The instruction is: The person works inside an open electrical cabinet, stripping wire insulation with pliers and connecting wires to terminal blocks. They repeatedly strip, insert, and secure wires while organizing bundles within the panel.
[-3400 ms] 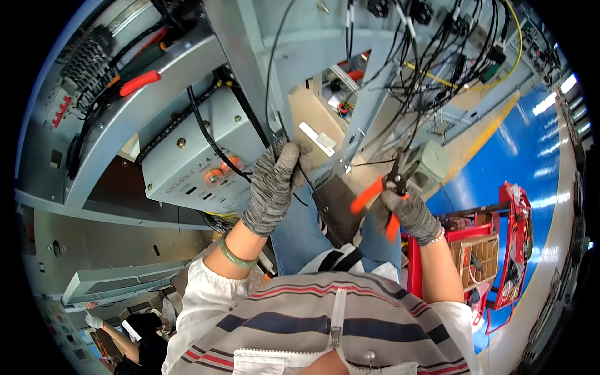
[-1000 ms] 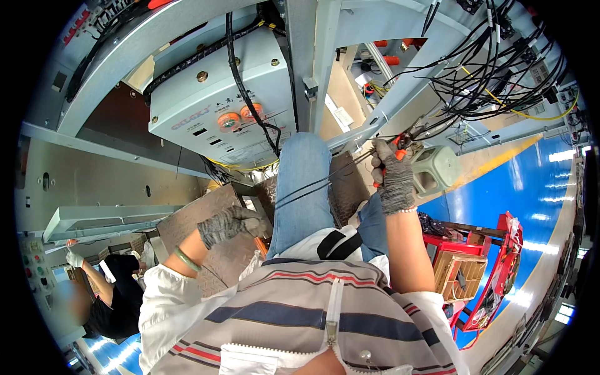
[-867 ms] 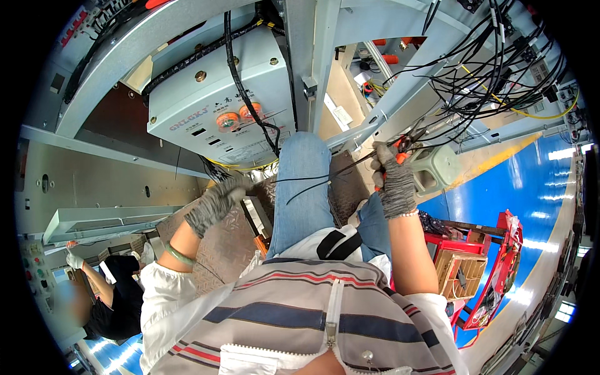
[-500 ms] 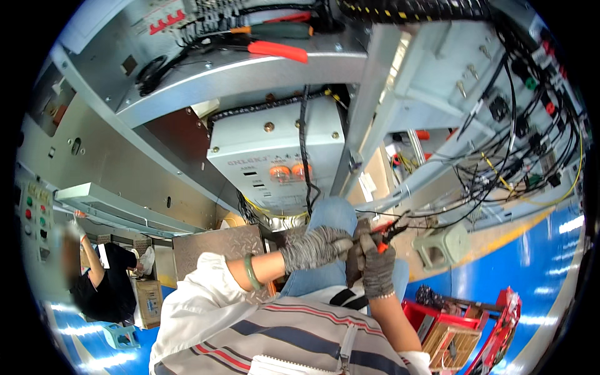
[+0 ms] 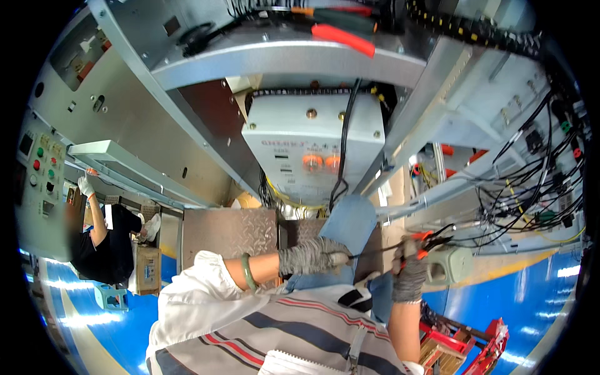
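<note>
Wearing a grey knitted glove, my left hand (image 5: 315, 256) is closed in front of my lap and pinches a black cable (image 5: 375, 252). The cable runs taut across to my right hand (image 5: 409, 272), gloved the same way. My right hand is closed around red-handled pliers (image 5: 422, 253); their dark head points right, among the wires. Whether the jaws touch the cable cannot be made out. Past my knee stands a pale box (image 5: 312, 140) with two orange round parts and a black cable hanging down its front.
Bundled black wires (image 5: 519, 200) fill the cabinet side at right. Another red-handled tool (image 5: 344, 40) lies on the metal shelf above. A stool (image 5: 450, 265) stands at right, near red bins (image 5: 456, 344). Another person (image 5: 109, 234) works at far left beside a control panel (image 5: 44, 165).
My hands have moved apart, the right one going right with the pliers, and a length of black cable now spans between them. The view has shifted, so the cabinet sits farther right.
</note>
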Motion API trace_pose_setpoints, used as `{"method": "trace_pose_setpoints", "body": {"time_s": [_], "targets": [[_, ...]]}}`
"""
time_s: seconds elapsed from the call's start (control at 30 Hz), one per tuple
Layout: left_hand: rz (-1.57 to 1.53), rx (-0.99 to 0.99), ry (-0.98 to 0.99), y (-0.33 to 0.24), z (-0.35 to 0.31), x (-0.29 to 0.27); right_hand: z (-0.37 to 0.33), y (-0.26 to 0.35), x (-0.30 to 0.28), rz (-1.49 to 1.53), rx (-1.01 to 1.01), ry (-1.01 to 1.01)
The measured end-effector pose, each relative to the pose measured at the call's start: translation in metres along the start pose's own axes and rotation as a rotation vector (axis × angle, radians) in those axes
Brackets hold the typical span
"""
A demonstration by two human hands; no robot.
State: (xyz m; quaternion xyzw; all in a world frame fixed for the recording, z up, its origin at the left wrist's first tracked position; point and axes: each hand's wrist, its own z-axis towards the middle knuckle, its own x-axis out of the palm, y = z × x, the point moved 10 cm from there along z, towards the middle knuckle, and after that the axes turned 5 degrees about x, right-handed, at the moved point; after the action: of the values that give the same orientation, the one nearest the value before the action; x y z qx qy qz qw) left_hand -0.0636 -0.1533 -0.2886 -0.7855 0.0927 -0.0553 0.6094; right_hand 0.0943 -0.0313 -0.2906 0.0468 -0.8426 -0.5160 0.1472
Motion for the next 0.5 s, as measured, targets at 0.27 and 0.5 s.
{"method": "trace_pose_setpoints", "body": {"time_s": [0.27,0.5], "targets": [[-0.001,-0.173,-0.198,0.088,-0.059,-0.034,-0.001,-0.002,-0.030,-0.044,-0.068,-0.152],[-0.098,-0.156,-0.162,0.062,-0.029,-0.001,-0.012,-0.023,-0.002,-0.249,-0.096,-0.122]]}}
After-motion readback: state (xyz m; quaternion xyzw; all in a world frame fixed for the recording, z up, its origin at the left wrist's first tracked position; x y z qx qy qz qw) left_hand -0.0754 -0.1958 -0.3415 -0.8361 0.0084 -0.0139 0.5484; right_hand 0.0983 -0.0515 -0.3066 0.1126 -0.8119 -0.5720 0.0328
